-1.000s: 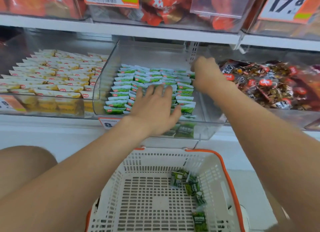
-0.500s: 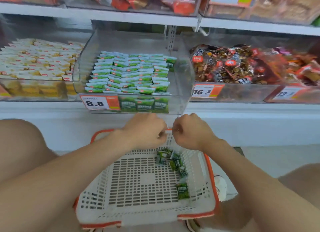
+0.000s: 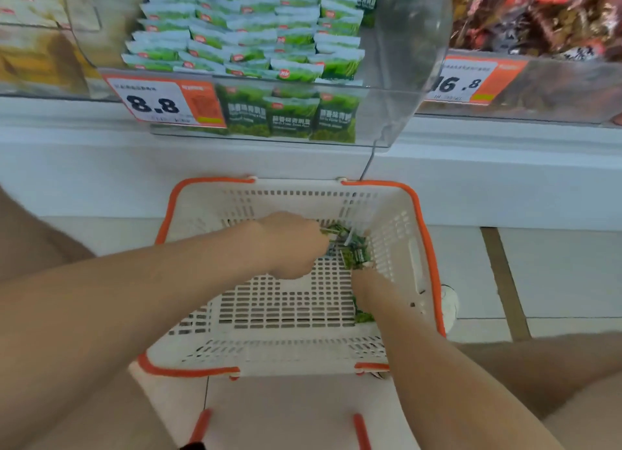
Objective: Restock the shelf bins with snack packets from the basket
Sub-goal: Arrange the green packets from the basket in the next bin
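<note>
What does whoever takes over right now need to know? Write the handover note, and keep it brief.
Left hand: curled round green packets in the basket's far right corner.
Right hand: at the same pile, grip hidden.
Done: the clear bin above, tagged 8.8, already holds rows of these packets.
Left: move this pile and the stray packet by the right forearm up into that bin.

light: bright, even | shadows: faint | blur: slight (motion) | edges: wide-angle bowing
</note>
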`<state>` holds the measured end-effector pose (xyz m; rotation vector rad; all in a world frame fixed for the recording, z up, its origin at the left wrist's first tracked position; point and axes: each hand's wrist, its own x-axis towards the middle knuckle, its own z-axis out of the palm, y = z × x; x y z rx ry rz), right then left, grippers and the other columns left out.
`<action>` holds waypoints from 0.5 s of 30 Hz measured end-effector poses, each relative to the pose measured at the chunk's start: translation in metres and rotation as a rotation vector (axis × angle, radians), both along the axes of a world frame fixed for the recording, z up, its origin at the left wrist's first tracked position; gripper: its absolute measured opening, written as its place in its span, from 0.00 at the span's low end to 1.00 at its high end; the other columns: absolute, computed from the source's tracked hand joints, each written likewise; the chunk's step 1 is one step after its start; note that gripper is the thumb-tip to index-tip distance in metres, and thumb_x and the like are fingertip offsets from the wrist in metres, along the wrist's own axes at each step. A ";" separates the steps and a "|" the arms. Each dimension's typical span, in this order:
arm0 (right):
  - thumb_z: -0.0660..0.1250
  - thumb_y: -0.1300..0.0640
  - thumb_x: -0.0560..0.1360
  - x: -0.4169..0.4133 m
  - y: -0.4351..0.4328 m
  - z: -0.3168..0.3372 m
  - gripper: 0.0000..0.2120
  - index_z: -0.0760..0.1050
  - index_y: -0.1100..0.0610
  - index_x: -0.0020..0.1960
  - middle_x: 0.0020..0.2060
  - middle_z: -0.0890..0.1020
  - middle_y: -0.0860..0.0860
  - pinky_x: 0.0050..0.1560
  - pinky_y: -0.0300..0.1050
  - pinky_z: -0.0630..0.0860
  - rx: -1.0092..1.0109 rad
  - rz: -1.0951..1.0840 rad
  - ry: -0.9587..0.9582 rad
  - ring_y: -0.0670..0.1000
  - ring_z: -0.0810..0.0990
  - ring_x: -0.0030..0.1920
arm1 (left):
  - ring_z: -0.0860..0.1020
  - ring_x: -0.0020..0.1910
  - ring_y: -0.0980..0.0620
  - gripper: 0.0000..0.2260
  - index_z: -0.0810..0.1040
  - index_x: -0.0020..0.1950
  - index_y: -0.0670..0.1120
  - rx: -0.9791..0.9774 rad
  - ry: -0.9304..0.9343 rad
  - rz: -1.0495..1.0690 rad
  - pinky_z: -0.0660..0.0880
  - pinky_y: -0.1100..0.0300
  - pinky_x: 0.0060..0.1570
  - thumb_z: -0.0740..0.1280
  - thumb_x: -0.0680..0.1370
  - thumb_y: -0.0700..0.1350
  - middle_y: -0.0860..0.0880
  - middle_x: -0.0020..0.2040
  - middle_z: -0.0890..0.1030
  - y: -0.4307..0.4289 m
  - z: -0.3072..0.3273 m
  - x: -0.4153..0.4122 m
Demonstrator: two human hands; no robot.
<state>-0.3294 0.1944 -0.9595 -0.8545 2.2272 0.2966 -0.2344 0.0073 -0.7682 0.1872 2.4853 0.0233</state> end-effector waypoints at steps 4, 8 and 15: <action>0.60 0.62 0.82 0.012 0.013 -0.020 0.13 0.75 0.58 0.64 0.61 0.79 0.56 0.58 0.52 0.76 0.010 0.042 0.084 0.59 0.79 0.61 | 0.73 0.36 0.50 0.10 0.74 0.45 0.47 -0.013 -0.059 -0.026 0.76 0.51 0.35 0.58 0.84 0.40 0.50 0.40 0.72 -0.003 -0.013 0.004; 0.62 0.65 0.80 0.011 0.016 -0.017 0.15 0.72 0.56 0.66 0.60 0.79 0.56 0.57 0.52 0.77 0.087 0.155 0.116 0.58 0.80 0.60 | 0.67 0.34 0.54 0.12 0.71 0.43 0.48 -0.020 -0.095 -0.027 0.64 0.56 0.31 0.56 0.85 0.40 0.51 0.39 0.67 -0.006 -0.016 0.006; 0.77 0.56 0.73 0.007 0.005 -0.008 0.15 0.73 0.55 0.54 0.52 0.80 0.53 0.46 0.48 0.77 0.093 0.093 -0.014 0.56 0.81 0.51 | 0.70 0.34 0.49 0.12 0.74 0.44 0.45 -0.008 -0.111 0.013 0.69 0.54 0.32 0.57 0.85 0.41 0.49 0.39 0.72 -0.008 -0.012 0.009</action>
